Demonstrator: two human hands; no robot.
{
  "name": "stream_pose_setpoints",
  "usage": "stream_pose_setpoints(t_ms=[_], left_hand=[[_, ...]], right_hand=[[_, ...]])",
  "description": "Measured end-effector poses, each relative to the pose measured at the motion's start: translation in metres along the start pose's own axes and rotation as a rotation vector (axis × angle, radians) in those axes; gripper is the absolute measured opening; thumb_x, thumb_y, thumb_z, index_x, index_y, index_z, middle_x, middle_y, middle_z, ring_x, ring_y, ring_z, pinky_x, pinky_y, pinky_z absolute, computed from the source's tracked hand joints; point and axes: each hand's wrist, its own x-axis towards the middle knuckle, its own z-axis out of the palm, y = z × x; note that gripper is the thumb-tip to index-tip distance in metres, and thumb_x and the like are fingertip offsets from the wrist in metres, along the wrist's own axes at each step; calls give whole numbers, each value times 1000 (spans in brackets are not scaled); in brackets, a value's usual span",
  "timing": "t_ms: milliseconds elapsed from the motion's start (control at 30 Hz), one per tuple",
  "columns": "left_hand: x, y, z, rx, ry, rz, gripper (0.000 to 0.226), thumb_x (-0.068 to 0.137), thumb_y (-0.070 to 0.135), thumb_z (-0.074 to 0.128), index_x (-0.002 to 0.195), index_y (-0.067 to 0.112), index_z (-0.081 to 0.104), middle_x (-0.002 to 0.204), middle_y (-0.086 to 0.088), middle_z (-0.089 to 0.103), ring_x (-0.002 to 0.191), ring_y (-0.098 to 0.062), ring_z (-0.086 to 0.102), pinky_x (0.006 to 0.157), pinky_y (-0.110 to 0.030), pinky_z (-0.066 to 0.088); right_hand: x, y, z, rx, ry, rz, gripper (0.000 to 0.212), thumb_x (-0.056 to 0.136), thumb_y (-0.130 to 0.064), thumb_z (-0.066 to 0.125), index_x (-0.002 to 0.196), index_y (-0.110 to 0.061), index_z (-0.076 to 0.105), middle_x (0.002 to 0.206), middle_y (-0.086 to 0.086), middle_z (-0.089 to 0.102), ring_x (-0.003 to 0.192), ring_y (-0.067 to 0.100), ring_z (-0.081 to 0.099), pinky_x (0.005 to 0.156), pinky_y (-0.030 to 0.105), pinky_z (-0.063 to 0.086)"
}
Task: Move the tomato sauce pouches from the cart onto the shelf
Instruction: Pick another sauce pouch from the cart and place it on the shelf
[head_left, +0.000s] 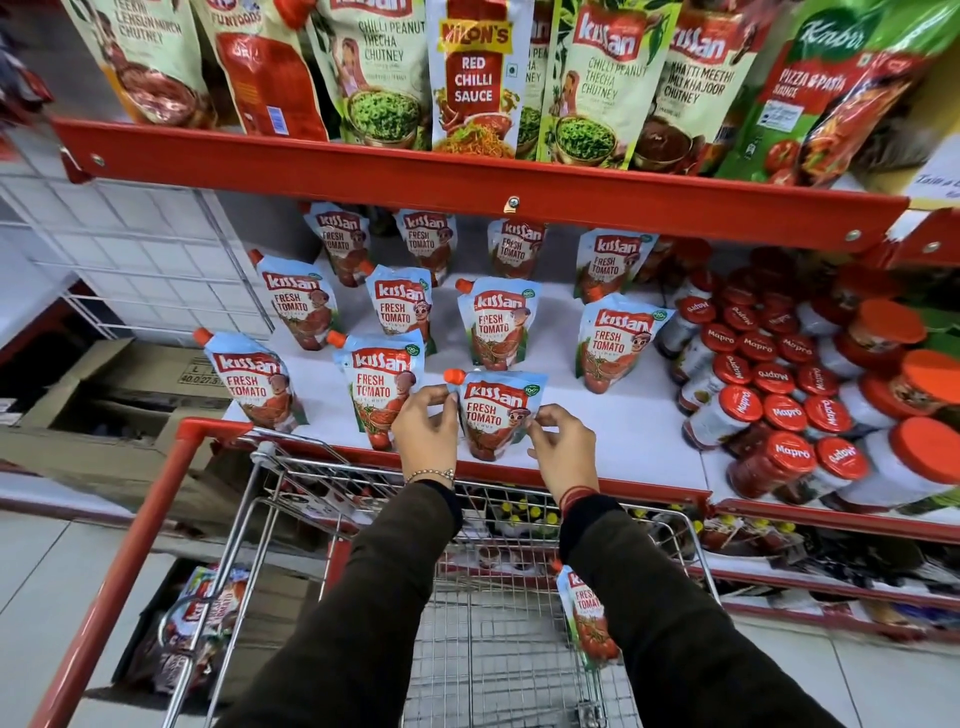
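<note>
A blue and red tomato sauce pouch with an orange cap stands upright at the front of the white shelf. My left hand pinches its left edge and my right hand pinches its right edge. Several matching pouches stand in rows behind and to the left of it. Below my arms is the wire cart, with one more pouch leaning against its right side.
Jars with red lids fill the right part of the same shelf. The red shelf above carries chutney and sauce packs. A box of packets sits on the floor left of the cart, cardboard boxes further left.
</note>
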Motion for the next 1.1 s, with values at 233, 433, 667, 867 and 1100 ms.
stream_pose_setpoints(t_ms=[233,433,667,867,1100], left_hand=[[0,3,1,-7,-13,-42,17,93,17,65,102,4,70,104,-15,73,88,-33,73,83,-47,62],[-6,1,-1,16,-5,-14,16,93,17,64,101,4,70,101,-14,74,86,-31,73,83,-44,62],[-11,1,0,8,-18,-13,25,95,16,61,115,2,66,118,-15,70,100,-28,71,78,-23,52],[-22,-11,1,5,-12,-2,27,95,8,57,121,2,65,120,-15,69,105,-25,68,76,-13,49],[-46,-30,5,-111,41,20,30,95,13,58,125,9,59,119,-11,68,111,-27,66,90,-32,58]], right_hand=[[1,-2,-4,-14,-19,-1,2,96,-14,63,97,-15,65,98,0,68,87,28,74,85,51,63],[-4,4,-6,-32,-27,-28,5,97,-15,62,94,-19,61,99,1,68,87,27,74,86,50,63],[-7,6,-6,-47,-47,-37,13,98,-18,60,109,-13,65,111,6,72,89,25,73,88,47,62],[-15,14,-10,-73,-49,-69,19,97,-13,60,114,-9,67,115,9,75,98,18,69,86,24,52],[-29,34,-23,-2,-6,-59,18,97,-19,59,114,-19,68,107,3,75,88,17,73,87,38,61]])
